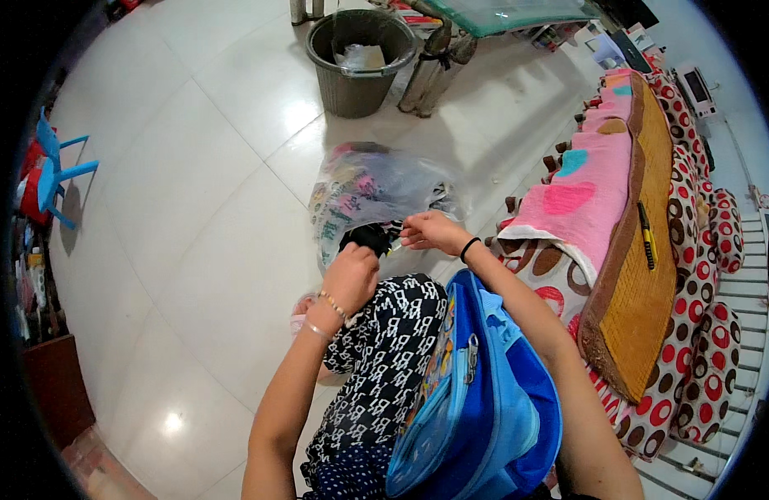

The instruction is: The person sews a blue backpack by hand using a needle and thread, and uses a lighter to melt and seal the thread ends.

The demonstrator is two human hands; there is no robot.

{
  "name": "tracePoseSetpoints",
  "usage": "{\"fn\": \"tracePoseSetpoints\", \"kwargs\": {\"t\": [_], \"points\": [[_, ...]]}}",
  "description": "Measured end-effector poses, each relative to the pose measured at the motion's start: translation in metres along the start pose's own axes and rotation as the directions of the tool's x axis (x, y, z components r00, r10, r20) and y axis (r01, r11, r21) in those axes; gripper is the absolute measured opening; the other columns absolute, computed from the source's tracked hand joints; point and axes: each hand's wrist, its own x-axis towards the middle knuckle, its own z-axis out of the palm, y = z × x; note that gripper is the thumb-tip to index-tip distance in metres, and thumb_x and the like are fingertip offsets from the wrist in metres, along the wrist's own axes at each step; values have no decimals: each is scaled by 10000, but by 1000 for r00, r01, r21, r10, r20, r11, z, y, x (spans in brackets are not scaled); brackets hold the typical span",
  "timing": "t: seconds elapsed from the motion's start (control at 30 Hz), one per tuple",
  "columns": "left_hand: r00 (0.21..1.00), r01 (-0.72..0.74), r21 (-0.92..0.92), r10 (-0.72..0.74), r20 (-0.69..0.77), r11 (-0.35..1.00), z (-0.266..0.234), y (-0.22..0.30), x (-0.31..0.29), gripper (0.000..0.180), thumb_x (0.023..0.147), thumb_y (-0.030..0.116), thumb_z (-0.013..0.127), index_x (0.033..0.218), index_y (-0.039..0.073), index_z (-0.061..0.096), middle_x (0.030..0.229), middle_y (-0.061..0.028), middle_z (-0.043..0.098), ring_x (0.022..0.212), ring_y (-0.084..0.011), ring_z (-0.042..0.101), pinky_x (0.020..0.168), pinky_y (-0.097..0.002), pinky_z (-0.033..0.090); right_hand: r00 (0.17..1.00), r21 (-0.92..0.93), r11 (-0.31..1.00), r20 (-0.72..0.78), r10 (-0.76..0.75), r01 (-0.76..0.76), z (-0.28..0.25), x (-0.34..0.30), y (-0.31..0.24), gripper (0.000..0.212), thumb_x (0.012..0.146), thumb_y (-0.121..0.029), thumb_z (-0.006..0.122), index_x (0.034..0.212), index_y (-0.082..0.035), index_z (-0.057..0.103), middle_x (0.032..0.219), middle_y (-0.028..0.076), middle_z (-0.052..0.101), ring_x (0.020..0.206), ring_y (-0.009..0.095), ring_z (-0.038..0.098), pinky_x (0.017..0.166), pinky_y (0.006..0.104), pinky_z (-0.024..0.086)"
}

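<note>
A clear plastic bag with coloured print stands on the floor in front of my knees, its mouth toward me. Inside the mouth lies a black item, soft-looking, beside something with black and white stripes. My left hand is closed at the near side of the mouth, against the black item; what its fingers grip is hidden. At the right side of the opening, my right hand pinches the bag's edge between thumb and fingers. A blue backpack rests on my lap, over patterned black and white clothing.
Beyond the bag stands a dark bin with a liner, near a glass-topped table. To the right is a seat with a pink cloth, a brown woven mat and a black-yellow cutter. A blue chair stands far left.
</note>
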Motion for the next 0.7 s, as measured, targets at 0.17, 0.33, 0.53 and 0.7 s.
{"fn": "tracePoseSetpoints", "kwargs": {"t": [0.17,0.33,0.53,0.7], "points": [[891,313,354,-402,212,881,69,-39,42,232,771,171,546,918,2,603,929,-199,598,882,-348,573,743,-400,485,997,-15,999,-55,-45,44,-8,-23,0,303,892,-237,457,1007,32,537,893,130,622,773,204,632,663,289,517],[728,400,312,-506,464,862,122,-104,14,260,736,195,598,946,48,639,989,-181,608,897,-324,597,770,-389,482,987,-136,984,-87,-132,119,-16,-21,9,269,864,-214,488,943,31,568,841,126,632,661,183,635,566,277,520],[866,258,102,-276,417,961,104,-99,13,184,724,210,586,805,65,664,840,-185,626,788,-336,603,702,-394,481,986,-286,952,-86,-141,111,-26,-18,16,242,842,-199,521,919,17,597,800,93,632,641,157,625,557,264,509],[916,156,120,-189,354,980,106,-126,42,242,741,179,565,950,65,605,886,-196,607,818,-352,583,715,-415,468,963,-340,903,142,-227,263,-7,-33,5,240,837,-216,534,892,3,614,731,39,611,647,102,592,565,238,474]]}}
